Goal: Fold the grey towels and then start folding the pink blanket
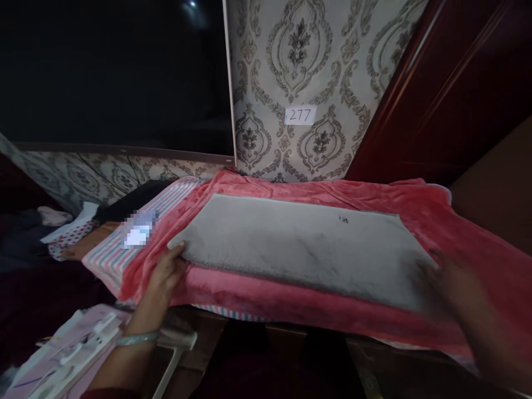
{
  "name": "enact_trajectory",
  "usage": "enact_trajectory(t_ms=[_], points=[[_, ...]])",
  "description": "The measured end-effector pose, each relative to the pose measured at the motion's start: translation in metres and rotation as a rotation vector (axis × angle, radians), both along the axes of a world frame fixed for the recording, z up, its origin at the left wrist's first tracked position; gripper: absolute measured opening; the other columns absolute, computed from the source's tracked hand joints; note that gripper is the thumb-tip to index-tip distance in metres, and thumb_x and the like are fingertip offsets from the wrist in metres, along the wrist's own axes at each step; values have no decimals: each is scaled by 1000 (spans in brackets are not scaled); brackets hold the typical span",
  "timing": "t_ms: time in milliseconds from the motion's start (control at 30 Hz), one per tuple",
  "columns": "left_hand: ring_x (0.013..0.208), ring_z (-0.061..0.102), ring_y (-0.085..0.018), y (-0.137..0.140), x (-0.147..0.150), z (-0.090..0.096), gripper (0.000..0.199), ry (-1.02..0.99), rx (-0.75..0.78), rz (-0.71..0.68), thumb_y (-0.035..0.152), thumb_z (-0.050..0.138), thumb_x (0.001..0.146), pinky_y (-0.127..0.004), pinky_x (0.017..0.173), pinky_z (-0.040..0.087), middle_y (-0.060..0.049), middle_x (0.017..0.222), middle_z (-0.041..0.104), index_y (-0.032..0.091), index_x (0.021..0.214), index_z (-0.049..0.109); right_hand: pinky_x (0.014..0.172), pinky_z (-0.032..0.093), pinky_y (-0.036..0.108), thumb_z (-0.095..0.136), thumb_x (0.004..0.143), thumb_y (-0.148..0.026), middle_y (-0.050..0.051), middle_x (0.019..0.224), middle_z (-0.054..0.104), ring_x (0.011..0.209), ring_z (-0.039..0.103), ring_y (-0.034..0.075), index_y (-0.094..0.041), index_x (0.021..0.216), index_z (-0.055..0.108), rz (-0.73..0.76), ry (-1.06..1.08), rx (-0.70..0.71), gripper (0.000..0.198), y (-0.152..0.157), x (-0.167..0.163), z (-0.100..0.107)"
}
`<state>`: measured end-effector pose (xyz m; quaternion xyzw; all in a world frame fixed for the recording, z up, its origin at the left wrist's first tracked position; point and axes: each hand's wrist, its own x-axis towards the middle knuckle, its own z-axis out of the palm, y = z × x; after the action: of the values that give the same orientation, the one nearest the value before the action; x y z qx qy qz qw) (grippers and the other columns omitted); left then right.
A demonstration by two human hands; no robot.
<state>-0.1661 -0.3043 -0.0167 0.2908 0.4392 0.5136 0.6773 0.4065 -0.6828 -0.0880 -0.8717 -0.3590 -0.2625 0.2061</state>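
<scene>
A long grey plush cloth (286,244), its front edge looking folded, lies spread flat on a pink blanket (249,285). A small dark mark shows near its back right. My left hand (171,265) is at the cloth's front left corner, with fingers closed on the edge. A pale bangle (137,338) circles that wrist. At the opposite end, my right hand (451,282) is over or against the cloth's right edge. Motion smears it, so its fingers are unclear.
Striped fabric (174,197) shows under the blanket, with a pixelated object (139,228) on it. White plastic items (78,357) lie at lower left. Behind stand a large dark screen (116,72), a patterned wall with a "277" paper (300,114), and a dark red panel (449,88).
</scene>
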Motion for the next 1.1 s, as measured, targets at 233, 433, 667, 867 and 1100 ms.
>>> enact_trajectory(t_ms=[233, 433, 667, 867, 1100], points=[[91, 72, -16, 9, 13, -8, 15, 65, -7, 130, 7, 58, 82, -25, 82, 63, -1, 85, 73, 20, 86, 65, 120, 33, 49, 45, 96, -50, 18, 158, 44, 146, 42, 31, -15, 153, 47, 647, 248, -274, 67, 216, -170, 58], [104, 72, -26, 18, 2, -13, 11, 103, -60, 94, 17, 57, 81, -38, 89, 64, -6, 91, 74, 23, 86, 65, 125, 18, 46, 41, 101, -53, 11, 171, 15, 158, 14, 27, -19, 165, 22, 736, 419, -542, 74, 331, -251, 80], [94, 74, -19, 16, -4, -23, 14, -83, -92, 134, 18, 56, 87, -30, 86, 63, -3, 88, 75, 23, 94, 66, 125, 12, 49, 30, 104, -54, 12, 171, 12, 158, 10, 26, -15, 164, 21, 661, 454, -611, 72, 403, -270, 68], [85, 73, -12, 17, -4, -30, 19, -121, -135, 196, 12, 52, 91, -19, 79, 61, -1, 91, 75, 22, 92, 68, 125, 7, 52, 29, 102, -58, 12, 171, 14, 158, 8, 28, -16, 163, 24, 613, 437, -599, 74, 441, -259, 52], [92, 74, -17, 10, -4, -26, 18, -99, -116, 140, 12, 55, 87, -28, 88, 63, -2, 93, 76, 21, 94, 69, 124, 9, 53, 27, 103, -55, 13, 171, 12, 158, 8, 28, -15, 163, 23, 568, 447, -589, 72, 452, -260, 55]])
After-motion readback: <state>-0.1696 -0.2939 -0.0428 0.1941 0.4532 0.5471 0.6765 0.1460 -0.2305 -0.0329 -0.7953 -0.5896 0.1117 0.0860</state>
